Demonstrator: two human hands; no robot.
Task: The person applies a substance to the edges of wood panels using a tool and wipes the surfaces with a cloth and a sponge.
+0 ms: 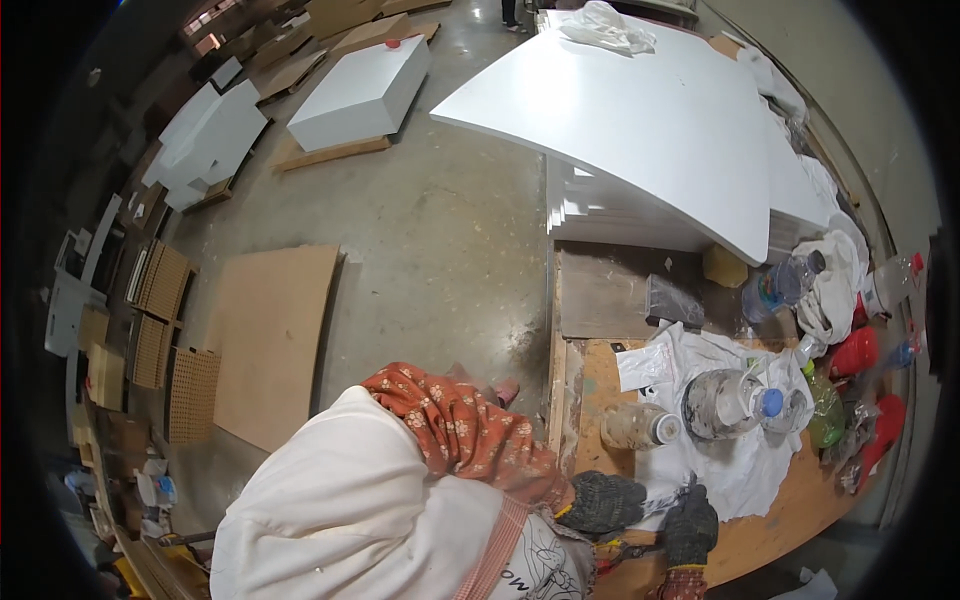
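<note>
Both my hands wear dark knit gloves and meet over the near edge of a wooden workbench (600, 375). My left hand (600, 502), at the end of an orange floral sleeve, is curled around a small grey object (660, 500) that sticks out toward my right hand (690, 525). The right hand's fingers close on the object's other end. What the object is stays too small to tell. Just beyond the hands lies a white cloth (745, 465), with a clear plastic bottle (638, 426) of tan contents on its side at the cloth's left edge.
On the cloth stand a clear jar (718, 403) and a blue-capped bottle (778, 403). A green bottle (826, 412), red containers (856, 352) and rags crowd the bench's right. Stacked white panels (650, 130) fill the far bench. A brown board (272, 335) lies on the concrete floor.
</note>
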